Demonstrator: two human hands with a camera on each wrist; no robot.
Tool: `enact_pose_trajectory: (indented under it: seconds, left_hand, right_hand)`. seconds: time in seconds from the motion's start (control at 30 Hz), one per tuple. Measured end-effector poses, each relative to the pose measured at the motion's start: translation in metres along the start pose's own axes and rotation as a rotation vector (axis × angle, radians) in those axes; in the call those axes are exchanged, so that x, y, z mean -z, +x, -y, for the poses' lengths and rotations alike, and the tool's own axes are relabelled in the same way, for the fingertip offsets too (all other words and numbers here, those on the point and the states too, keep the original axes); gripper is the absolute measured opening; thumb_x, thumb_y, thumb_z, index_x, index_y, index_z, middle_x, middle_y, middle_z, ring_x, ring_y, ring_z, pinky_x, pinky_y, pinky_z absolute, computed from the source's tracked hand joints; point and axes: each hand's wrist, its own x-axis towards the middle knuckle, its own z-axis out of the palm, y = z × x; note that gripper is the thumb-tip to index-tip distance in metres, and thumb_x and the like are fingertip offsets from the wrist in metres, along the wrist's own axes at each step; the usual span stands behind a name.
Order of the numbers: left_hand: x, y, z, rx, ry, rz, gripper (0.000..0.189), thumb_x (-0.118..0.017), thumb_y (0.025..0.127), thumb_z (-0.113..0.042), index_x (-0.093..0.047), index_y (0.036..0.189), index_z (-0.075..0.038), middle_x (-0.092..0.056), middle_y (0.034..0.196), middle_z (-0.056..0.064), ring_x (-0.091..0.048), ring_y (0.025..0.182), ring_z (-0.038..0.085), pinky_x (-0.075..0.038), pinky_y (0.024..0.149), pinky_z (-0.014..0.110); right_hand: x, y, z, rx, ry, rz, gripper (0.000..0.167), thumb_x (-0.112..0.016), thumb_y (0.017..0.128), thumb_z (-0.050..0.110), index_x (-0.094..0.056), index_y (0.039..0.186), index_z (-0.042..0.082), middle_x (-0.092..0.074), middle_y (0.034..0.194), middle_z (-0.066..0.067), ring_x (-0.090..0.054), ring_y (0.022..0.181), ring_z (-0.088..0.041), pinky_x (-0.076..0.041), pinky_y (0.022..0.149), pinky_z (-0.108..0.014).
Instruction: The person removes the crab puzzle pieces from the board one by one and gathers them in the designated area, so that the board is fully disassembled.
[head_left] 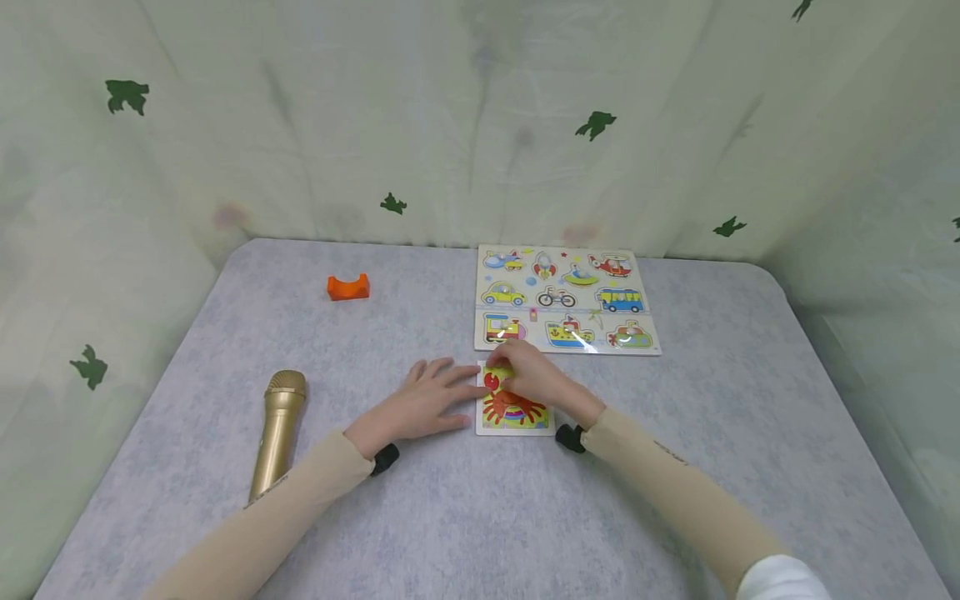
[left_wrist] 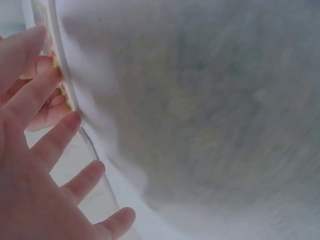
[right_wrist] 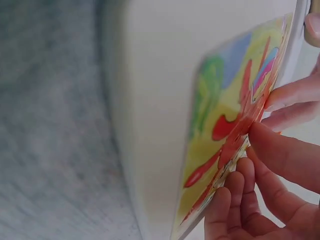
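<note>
A small square crab puzzle (head_left: 517,418) lies flat on the table in a white frame, its picture red and yellow. My right hand (head_left: 534,379) reaches over its upper part with curled fingers. In the right wrist view, the thumb (right_wrist: 287,152) and fingertips of that hand pinch at the picture's surface close to one edge. My left hand (head_left: 426,406) rests at the puzzle's left side, fingers spread, with one fingertip over the picture's left edge. Those spread fingers (left_wrist: 55,140) also show in the left wrist view, beside the frame. The right palm hides the puzzle's upper right corner.
Just behind the crab puzzle lies a larger vehicle puzzle board (head_left: 532,283). A gold microphone (head_left: 279,433) lies to the left, partly under my left sleeve. Farther back on the left stands an orange notched block (head_left: 348,288). Pale cloth (head_left: 450,125) surrounds the grey table (head_left: 675,400).
</note>
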Motion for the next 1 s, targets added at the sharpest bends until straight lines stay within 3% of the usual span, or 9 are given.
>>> enact_pose_trajectory:
  seconds: [0.2,0.43,0.6,0.77,1.0]
  left_hand:
    - [0.004,0.001,-0.004,-0.032,0.044,-0.017,0.042,-0.061,0.094,-0.035,-0.059,0.133,-0.021,-0.038,0.148,0.009,-0.027,0.136,0.037,-0.021,0.103,0.064]
    - [0.004,0.001,-0.009,-0.002,0.060,0.005,0.044,-0.061,0.094,-0.035,-0.057,0.135,-0.019,-0.036,0.149,0.010,-0.026,0.136,0.039,-0.022,0.103,0.065]
    - [0.005,0.002,-0.008,0.009,0.068,0.034,0.046,-0.060,0.094,-0.037,-0.055,0.137,-0.023,-0.036,0.150,0.009,-0.026,0.137,0.040,-0.021,0.102,0.067]
    - [0.007,0.002,-0.008,0.023,0.074,0.078,0.046,-0.058,0.095,-0.039,-0.051,0.140,-0.031,-0.031,0.153,0.006,-0.024,0.137,0.040,-0.019,0.103,0.067]
    - [0.008,0.003,-0.011,0.033,0.087,0.092,0.045,-0.059,0.095,-0.037,-0.052,0.139,-0.031,-0.030,0.153,0.007,-0.026,0.136,0.042,-0.020,0.102,0.067]
  right_hand:
    - [-0.001,0.004,0.002,-0.021,0.005,0.013,0.030,-0.066,0.080,-0.009,-0.065,0.107,0.003,-0.058,0.102,-0.002,-0.052,0.095,-0.019,-0.043,0.091,-0.033]
    - [-0.002,0.004,0.002,-0.032,0.024,0.028,0.033,-0.062,0.079,-0.014,-0.062,0.108,0.003,-0.056,0.097,-0.003,-0.050,0.090,-0.019,-0.045,0.085,-0.032]
    - [-0.003,0.003,0.001,-0.016,-0.031,0.015,0.029,-0.067,0.080,-0.008,-0.063,0.107,0.004,-0.055,0.103,-0.003,-0.049,0.096,-0.019,-0.043,0.090,-0.032]
    - [-0.001,0.004,0.001,-0.023,-0.025,0.023,0.028,-0.067,0.081,-0.008,-0.063,0.106,0.004,-0.055,0.102,-0.003,-0.049,0.097,-0.019,-0.043,0.091,-0.032]
    - [0.001,0.007,-0.001,-0.033,0.001,0.046,0.029,-0.064,0.080,-0.011,-0.062,0.105,0.003,-0.055,0.101,-0.003,-0.049,0.094,-0.020,-0.044,0.089,-0.031]
